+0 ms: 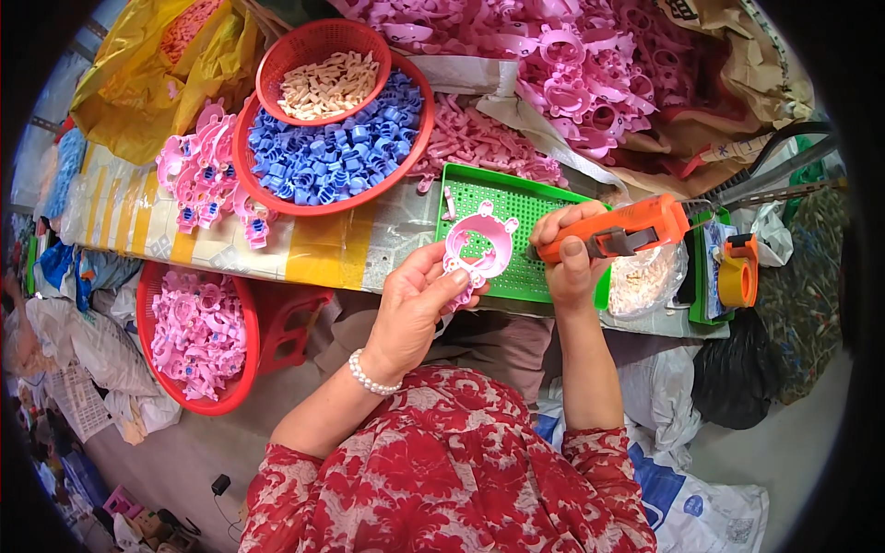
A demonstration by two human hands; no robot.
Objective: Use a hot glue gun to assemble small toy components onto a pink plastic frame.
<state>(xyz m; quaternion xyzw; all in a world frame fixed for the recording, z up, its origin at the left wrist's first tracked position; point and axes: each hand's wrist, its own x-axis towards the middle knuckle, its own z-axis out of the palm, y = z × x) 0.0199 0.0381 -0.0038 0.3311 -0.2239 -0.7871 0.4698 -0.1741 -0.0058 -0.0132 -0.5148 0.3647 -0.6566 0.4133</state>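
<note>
While my left hand [412, 309] grips a pink ring [479, 247] over the green tray [516, 207], my right hand [569, 253] clasps the orange screwdriver [627, 230]; finished pieces fill the red basket [241, 369] left of the tray, and many loose ones wait beyond.

Short red sleeves [304, 479] with a white floral print (matching the dress), and a white pearl bracelet [371, 378] circles the left wrist.

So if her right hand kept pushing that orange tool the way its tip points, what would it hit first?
Most likely the pink ring that the left hand holds; the right hand aims the orange tool leftward at it, though depth is uncertain.
</note>
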